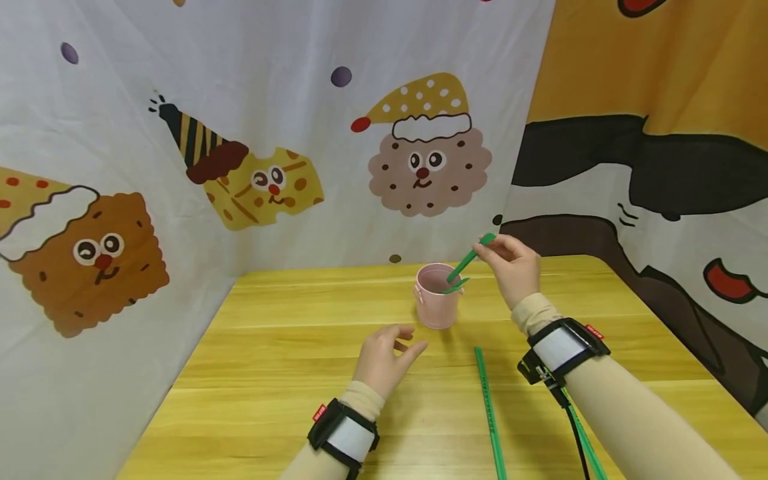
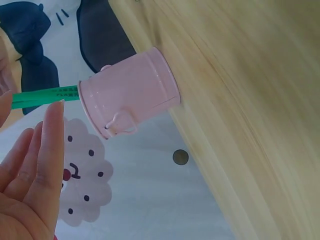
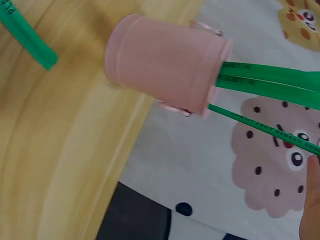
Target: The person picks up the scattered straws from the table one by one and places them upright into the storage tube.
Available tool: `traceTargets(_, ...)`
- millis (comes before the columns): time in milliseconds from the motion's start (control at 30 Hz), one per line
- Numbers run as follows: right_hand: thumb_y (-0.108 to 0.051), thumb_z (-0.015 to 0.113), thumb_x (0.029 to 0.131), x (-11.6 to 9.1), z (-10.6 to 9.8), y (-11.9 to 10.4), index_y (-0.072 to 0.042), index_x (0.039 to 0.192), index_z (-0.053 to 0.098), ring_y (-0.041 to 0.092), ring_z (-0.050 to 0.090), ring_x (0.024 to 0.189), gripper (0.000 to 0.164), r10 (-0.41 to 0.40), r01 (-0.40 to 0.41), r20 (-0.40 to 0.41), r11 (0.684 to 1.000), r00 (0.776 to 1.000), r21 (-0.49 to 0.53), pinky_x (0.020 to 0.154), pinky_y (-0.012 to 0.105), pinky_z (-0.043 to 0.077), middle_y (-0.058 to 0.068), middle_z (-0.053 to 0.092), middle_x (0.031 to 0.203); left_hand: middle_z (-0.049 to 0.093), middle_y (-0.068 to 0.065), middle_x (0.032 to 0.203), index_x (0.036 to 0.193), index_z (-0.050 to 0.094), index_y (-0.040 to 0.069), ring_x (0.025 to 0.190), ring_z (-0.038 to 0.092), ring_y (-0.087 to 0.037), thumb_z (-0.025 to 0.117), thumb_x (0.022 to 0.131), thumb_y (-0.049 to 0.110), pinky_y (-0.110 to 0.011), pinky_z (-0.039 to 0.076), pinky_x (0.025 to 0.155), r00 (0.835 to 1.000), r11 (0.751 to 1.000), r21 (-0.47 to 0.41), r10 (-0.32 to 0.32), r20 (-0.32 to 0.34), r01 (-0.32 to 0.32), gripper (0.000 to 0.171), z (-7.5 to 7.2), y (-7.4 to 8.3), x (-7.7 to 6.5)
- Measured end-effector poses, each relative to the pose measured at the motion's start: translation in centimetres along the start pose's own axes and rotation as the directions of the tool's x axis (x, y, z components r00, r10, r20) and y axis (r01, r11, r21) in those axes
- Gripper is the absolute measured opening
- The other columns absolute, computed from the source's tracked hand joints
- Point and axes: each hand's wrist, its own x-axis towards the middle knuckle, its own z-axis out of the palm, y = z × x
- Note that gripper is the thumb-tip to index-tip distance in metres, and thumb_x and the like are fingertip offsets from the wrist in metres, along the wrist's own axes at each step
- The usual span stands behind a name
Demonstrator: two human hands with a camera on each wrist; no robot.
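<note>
A small pink bucket (image 1: 437, 297) (image 2: 131, 93) (image 3: 165, 62) stands on the wooden table (image 1: 288, 360). My right hand (image 1: 510, 261) pinches a green strip (image 1: 471, 257) (image 3: 265, 80) whose lower end sits inside the bucket. A second green piece (image 1: 456, 287) leans over the bucket's rim. My left hand (image 1: 387, 357) (image 2: 30, 170) hovers just in front of the bucket with relaxed, slightly curled fingers, holding nothing. Another long green strip (image 1: 489, 413) (image 3: 27, 37) lies flat on the table between my forearms.
Cartoon-printed cloth (image 1: 270, 147) hangs as a backdrop behind and on the left of the table. An orange and black cloth (image 1: 654, 153) covers the right side. A further green strip (image 1: 585, 443) lies under my right forearm, near a black cable.
</note>
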Motion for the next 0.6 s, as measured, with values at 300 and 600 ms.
traceTargets(300,-0.022,0.07,0.094,-0.6,0.5,1.8,-0.003,0.109,0.072,0.024,0.071,0.102,0.024,0.156,-0.119,0.144,0.964,0.977,-0.238,0.088,0.039,0.057,0.016,0.071,0.117,0.074,-0.008,0.101,0.108,0.072,0.007,0.082,0.073,-0.023,0.074,0.09,0.03,-0.023,0.057,0.069,1.0,1.0,-0.005,-0.005,0.002,0.005,0.03,0.0,-0.1,-0.1)
traceTargets(600,-0.013,0.068,0.094,-1.5,0.2,3.0,0.001,0.116,0.07,0.039,0.069,0.104,0.025,0.191,-0.117,0.24,0.949,0.952,-0.292,0.087,0.047,0.058,0.022,0.07,0.115,0.074,-0.007,0.101,0.107,0.072,0.007,0.081,0.072,-0.021,0.074,0.09,0.029,-0.023,0.057,0.068,1.0,1.0,0.004,-0.008,0.009,0.008,0.028,0.2,-0.1,0.0)
